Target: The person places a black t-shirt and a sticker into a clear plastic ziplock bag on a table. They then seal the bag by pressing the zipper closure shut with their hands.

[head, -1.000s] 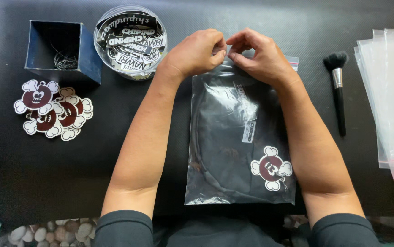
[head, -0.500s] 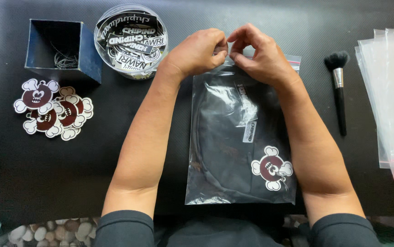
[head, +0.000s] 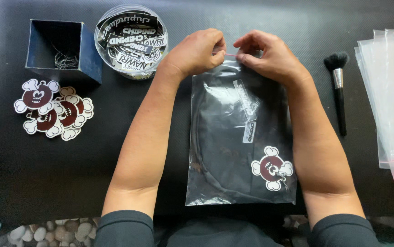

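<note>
— Clear zip bag (head: 233, 151) holding a dark garment lies at the desk's (head: 160, 183) near edge, between both forearms.

— And the hands?

— Left hand (head: 197, 50) and right hand (head: 270, 55) pinch its top seal; fingertips hide the strip. The pile of bags (head: 391, 105) is cut off at right.

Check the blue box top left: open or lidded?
Open. The blue box stands upright on the black table with no lid on it; its dark inside shows, with thin metal chain at the bottom.
</note>
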